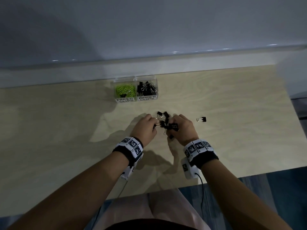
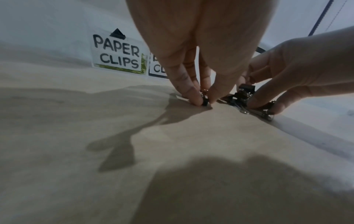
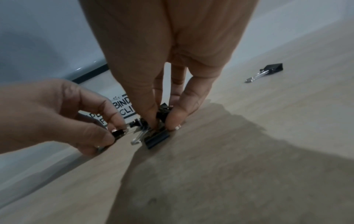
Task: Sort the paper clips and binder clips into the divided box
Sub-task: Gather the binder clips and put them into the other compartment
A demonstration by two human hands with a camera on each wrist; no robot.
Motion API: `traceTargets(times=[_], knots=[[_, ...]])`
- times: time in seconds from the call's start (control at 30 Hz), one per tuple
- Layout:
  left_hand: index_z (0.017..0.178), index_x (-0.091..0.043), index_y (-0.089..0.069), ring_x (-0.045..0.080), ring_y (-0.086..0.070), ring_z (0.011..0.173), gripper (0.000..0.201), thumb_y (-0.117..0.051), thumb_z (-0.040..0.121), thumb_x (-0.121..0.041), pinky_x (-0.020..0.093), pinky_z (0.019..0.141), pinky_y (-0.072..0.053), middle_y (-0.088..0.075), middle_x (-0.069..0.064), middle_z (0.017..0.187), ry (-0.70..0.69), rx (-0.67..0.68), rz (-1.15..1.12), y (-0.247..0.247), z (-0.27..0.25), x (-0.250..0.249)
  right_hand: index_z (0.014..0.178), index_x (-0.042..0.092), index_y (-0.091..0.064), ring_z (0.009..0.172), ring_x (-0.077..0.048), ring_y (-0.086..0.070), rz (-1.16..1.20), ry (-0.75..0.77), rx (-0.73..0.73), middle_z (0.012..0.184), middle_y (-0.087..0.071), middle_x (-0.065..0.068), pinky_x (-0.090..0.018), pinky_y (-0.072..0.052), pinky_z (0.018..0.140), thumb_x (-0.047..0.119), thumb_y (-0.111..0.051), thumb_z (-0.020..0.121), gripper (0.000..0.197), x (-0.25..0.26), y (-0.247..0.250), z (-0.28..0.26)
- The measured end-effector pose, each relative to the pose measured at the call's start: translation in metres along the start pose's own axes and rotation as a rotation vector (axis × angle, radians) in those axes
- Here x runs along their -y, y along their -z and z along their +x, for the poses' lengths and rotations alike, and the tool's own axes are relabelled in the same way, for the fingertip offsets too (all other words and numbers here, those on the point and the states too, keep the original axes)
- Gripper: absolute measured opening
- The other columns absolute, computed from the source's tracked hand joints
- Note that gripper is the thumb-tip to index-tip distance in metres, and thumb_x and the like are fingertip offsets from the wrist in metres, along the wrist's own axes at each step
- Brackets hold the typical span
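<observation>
A pile of black binder clips (image 1: 163, 121) lies on the wooden table between my two hands. My left hand (image 1: 144, 128) pinches one binder clip (image 2: 204, 101) between thumb and fingertips at the pile's left side. My right hand (image 1: 181, 128) has its fingers curled round several binder clips (image 3: 161, 115) at the pile's right side. One more binder clip (image 1: 202, 119) lies alone to the right. The clear divided box (image 1: 136, 97) stands farther back, with green paper clips (image 1: 125, 90) in its left half and black binder clips (image 1: 147, 89) in its right half.
A grey wall ledge (image 1: 149, 65) runs behind the box. The table's front edge (image 1: 166, 190) is near my lap, its right edge (image 1: 292, 103) far to the right. Wrist bands with cables hang below both hands.
</observation>
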State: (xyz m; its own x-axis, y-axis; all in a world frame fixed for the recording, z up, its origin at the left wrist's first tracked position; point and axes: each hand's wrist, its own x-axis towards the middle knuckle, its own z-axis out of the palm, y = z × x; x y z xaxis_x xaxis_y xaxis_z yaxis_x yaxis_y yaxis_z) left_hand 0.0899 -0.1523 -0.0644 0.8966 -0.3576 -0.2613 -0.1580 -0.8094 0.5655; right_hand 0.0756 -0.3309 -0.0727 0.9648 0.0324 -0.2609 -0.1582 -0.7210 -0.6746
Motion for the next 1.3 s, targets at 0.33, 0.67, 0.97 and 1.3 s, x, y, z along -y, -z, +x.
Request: traceTargets(times=[0.33,0.67,0.97,1.3], knots=[[0.081,-0.014,-0.063,0.015,-0.055,0.071,0.012,-0.068,0.073,-0.007,0.027,0.068,-0.05,-0.057,0.001,0.083,0.065,-0.135,-0.249,0.033,0.003,0.012,0.08,0.012,-0.06,0.068,-0.011,-0.064,0.277,-0.047,-0.066,0.082,-0.065,0.0,-0.01,-0.047,0.051,0.001,-0.073,0.072,0.019,0.044,0.029,0.025],[0.093,-0.009,-0.064,0.009,-0.059,0.074,0.017,-0.071,0.077,-0.009,0.009,0.061,-0.046,-0.065,0.004,0.091,0.116,-0.457,-0.393,0.103,0.069,-0.002,0.1,0.015,-0.066,0.079,-0.011,-0.066,0.294,0.063,-0.091,0.094,-0.066,0.001,-0.019,-0.055,0.065,0.012,-0.077,0.074,0.028,0.104,0.036,0.1],[0.129,-0.024,-0.049,0.019,-0.039,0.122,0.058,-0.073,0.077,-0.028,0.037,0.103,-0.038,-0.044,-0.001,0.134,-0.081,0.075,0.03,0.036,0.029,-0.013,0.112,0.023,-0.063,0.106,-0.029,-0.053,-0.295,-0.095,-0.056,0.122,-0.057,-0.003,-0.033,-0.049,0.089,-0.01,-0.048,0.07,0.056,-0.021,0.078,0.041],[0.126,-0.024,-0.053,0.025,-0.035,0.111,0.062,-0.078,0.07,-0.033,0.039,0.095,-0.039,-0.044,0.001,0.119,-0.074,0.17,0.152,0.006,0.028,-0.013,0.129,0.032,-0.051,0.116,-0.029,-0.037,-0.218,-0.093,0.073,0.132,-0.038,-0.007,-0.032,-0.039,0.092,0.025,-0.072,0.071,0.062,-0.014,0.029,-0.001]])
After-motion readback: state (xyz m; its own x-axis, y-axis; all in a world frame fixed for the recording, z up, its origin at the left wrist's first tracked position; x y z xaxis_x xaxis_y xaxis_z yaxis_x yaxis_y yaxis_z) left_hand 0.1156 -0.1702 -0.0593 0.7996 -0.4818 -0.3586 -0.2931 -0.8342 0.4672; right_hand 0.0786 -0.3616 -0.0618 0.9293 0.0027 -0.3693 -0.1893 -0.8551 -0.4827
